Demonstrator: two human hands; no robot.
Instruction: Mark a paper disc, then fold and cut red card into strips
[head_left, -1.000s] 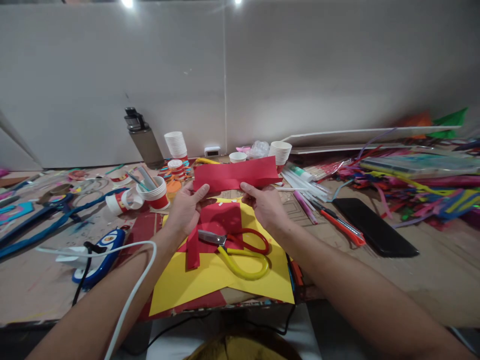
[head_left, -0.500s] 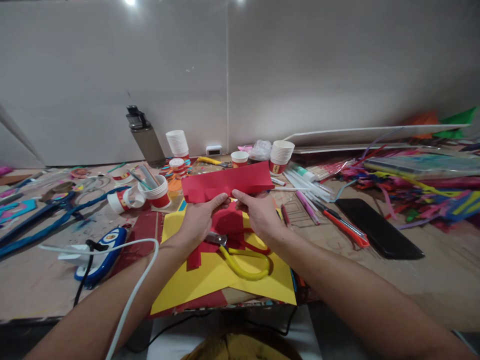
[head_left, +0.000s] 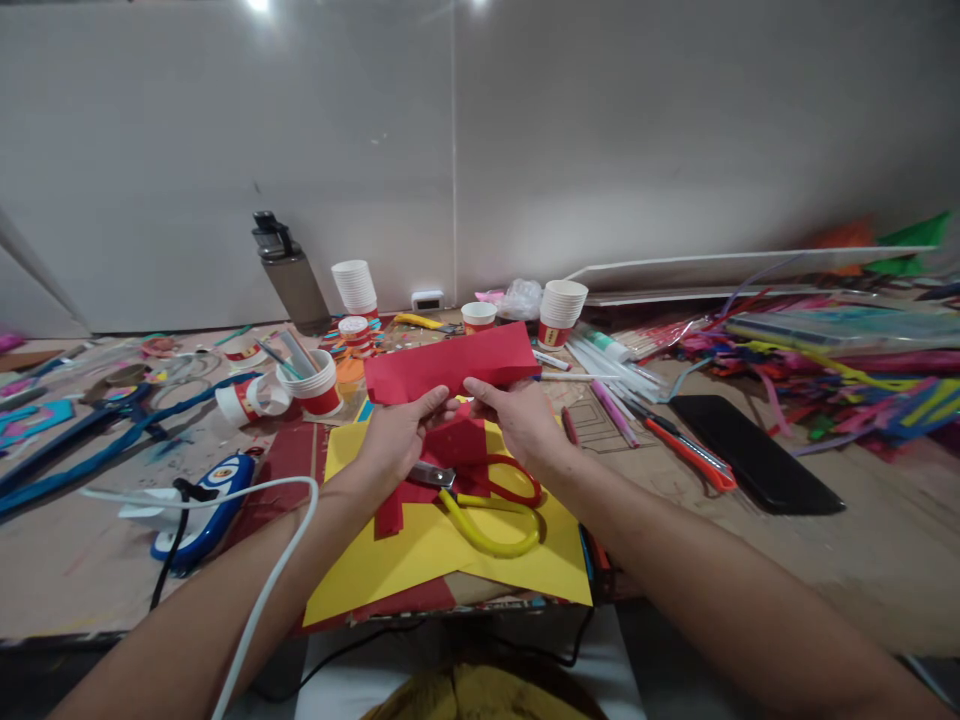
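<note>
Between my two hands I hold up a folded strip of red paper [head_left: 454, 362], tilted slightly up to the right. My left hand [head_left: 401, 432] pinches its lower edge with the thumb in front and the fingers behind. My right hand [head_left: 525, 420] grips the same edge a little further right, the thumbs close together. Below them lie scissors [head_left: 491, 530] with one yellow and one red handle loop, resting on red paper pieces [head_left: 388, 512] and yellow paper sheets [head_left: 360, 575]. The fingers behind the strip are partly hidden.
Paper cups [head_left: 322, 385] with sticks stand at left, beside a blue-and-white power strip [head_left: 214, 505] with cables. A white cable [head_left: 274, 570] crosses over my left forearm. Rightward lie a red utility knife [head_left: 694, 455], a black phone [head_left: 757, 455] and coloured pipe cleaners [head_left: 885, 400]. A bottle [head_left: 292, 285] stands behind.
The right end of the red strip has shifted slightly left, and my right hand has moved a little with it. Both hands keep their hold.
</note>
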